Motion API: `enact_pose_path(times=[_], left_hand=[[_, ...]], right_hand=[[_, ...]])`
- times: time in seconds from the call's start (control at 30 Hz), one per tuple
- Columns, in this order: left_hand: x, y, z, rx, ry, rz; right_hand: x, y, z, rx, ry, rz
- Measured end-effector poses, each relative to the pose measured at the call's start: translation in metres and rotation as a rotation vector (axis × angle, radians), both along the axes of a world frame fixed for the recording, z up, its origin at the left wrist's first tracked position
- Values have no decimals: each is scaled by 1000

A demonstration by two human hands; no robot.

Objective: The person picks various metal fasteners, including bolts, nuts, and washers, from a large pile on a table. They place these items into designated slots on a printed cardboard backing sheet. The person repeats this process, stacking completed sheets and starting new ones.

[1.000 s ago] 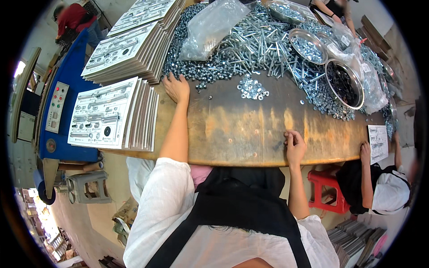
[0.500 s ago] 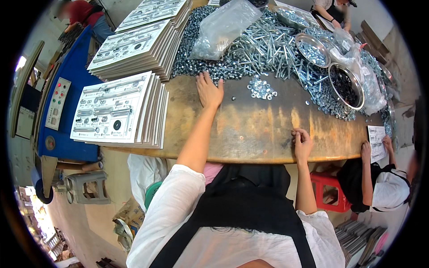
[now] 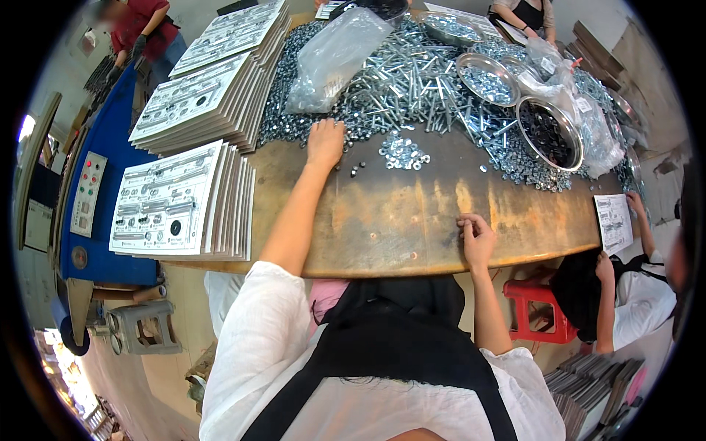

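Plenty to go sideways here, tbh. Far left of the frame: stacked printed cards point(image 3: 180, 202) sitting right at the table's near edge, a second, taller stack point(image 3: 209, 95) above them toward the upper left, so any wide elbow swing from the reaching arm could probably shove a few off the worn wooden table point(image 3: 397, 228). Moving right, upper middle: left hand point(image 3: 325, 141) stretched far out, arm nearly straight, palm down, fingers loosely spread and flat at the front edge of the dark nuts point(image 3: 290, 110) heap, not visibly gripping anything. Looks like a raking or picking pose, and raking too hard would likely drag extra nuts and send a few rolling; a couple of stray dark nuts already lie just right of the hand. Clear plastic bag point(image 3: 334, 55) lies on the pile right above the hand, easy to snag. Just right of that, a small cluster of shiny washers point(image 3: 403, 152) sits loose on bare wood, near enough to get mixed in with the nuts. Further right, lower middle: right hand point(image 3: 476, 237) resting near the table's front edge, fingers curled and pinched narrow; whether something tiny sits under the fingertips, can't tell. Anything small there could slip off the edge. Upper right: big silver screw heap point(image 3: 434, 88) and round metal bowl point(image 3: 548, 132) of dark parts.
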State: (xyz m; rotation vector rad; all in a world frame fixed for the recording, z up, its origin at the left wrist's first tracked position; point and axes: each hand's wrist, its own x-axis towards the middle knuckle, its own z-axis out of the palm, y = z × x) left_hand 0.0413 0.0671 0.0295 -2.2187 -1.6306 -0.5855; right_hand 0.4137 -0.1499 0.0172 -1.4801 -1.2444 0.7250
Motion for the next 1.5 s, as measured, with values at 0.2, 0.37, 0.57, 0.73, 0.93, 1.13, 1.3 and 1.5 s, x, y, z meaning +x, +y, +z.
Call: enact_pose_path(times=[0.2,0.37,0.57,0.73,0.93,1.13,1.3,1.5], left_hand=[[4,-32,-4,-156,-293,21],[64,-37,5,-310,-805,34],[79,-69,13,-203,-808,-191],[62,-148,28,-269,-650,-300],[24,-203,22,-446,-790,-150],[59,-210,37,-457,-839,-238],[115,-232,40,-531,-788,-385],[194,-280,47,-1275,-747,-702]], right_hand=[[3,-2,-4,19,-87,-47],[4,-4,10,12,-154,-53],[74,-4,35,-15,-141,-55],[346,-39,47,169,-580,-783],[482,-119,24,-789,-33,-893],[442,-124,-25,-355,755,-638],[391,-117,-25,-293,741,-645],[302,-129,-33,-243,763,-585]])
